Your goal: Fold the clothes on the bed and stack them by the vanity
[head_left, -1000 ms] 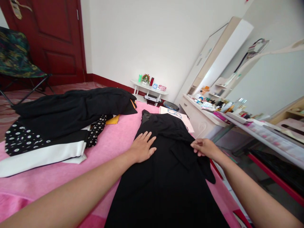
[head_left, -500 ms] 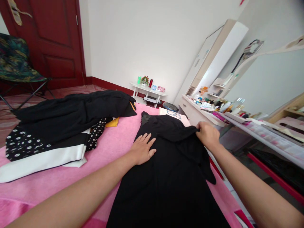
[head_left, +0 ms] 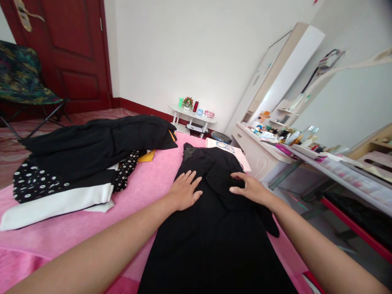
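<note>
Since half a second ago, my right hand (head_left: 249, 190) let go of the lifted fold and shifted inward; thumb and fingers spread over the black garment (head_left: 211, 241), contact unclear. Left hand (head_left: 185, 191) unmoved, flat on it, unclenched. Garment lies on pink blanket (head_left: 159, 175), right of clothes pile (head_left: 101, 136).

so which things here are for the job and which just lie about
In hand:
black garment, left hand flat on it, right hand over it
perhaps clothes pile beside it, untouched

Lying about:
leaf-patterned folding chair
white low table with potted plant
dressing table with bottles
</note>
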{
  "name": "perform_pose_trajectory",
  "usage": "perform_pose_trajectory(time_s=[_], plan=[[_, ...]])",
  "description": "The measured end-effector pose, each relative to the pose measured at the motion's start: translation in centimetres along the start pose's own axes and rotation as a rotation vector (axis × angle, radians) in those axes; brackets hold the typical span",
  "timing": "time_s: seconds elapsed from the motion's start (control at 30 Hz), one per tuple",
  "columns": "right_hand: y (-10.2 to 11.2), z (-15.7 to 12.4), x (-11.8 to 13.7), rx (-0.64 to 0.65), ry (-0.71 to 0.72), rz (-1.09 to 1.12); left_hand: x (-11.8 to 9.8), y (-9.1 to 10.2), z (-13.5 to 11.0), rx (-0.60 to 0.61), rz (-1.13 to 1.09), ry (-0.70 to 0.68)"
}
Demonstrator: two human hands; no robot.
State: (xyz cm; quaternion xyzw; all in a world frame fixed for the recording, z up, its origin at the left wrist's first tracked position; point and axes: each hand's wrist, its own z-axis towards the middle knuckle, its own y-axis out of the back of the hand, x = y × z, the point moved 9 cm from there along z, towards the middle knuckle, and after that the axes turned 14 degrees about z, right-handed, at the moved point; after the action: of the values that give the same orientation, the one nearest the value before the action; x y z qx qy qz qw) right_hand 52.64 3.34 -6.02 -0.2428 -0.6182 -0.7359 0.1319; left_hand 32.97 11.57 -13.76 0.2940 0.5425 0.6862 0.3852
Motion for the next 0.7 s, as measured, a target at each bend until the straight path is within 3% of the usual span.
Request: perform_pose_trajectory(time_s=[0.17, 0.3, 0.4, 0.5, 0.6, 0.63, 0.7], plan=[[-5.0, -0.8, 3.8, 0.036, 0.167, -0.044, 0.0, -0.1, 0.0, 0.005, 0.001, -0.005], [-6.3, -0.3, 3.6, -0.010, 0.087, -0.009, 0.0, -0.1, 0.0, 0.015, 0.004, 0.003], [-2.5, 0.6, 0.3, -0.298, -0.056, 0.220, 0.0, -0.1, -0.1, 0.017, 0.006, -0.003], [1.6, 0.4, -5.2, -0.641, -0.377, 0.654, 0.0, 0.0, 0.0, 0.012, 0.008, -0.002], [2.8, 0.9, -7.6, -0.660, -0.679, 0.910, 0.0, -0.1, 0.0, 0.011, -0.002, -0.002], [3.5, 1.3, -7.4, -0.650, -0.704, 0.928, 0.0, -0.1, 0.0, 0.013, -0.010, -0.002], [5.4, 2.7, -5.1, -0.643, -0.562, 0.956, 0.0, 0.0, 0.0, 0.013, -0.033, -0.007]])
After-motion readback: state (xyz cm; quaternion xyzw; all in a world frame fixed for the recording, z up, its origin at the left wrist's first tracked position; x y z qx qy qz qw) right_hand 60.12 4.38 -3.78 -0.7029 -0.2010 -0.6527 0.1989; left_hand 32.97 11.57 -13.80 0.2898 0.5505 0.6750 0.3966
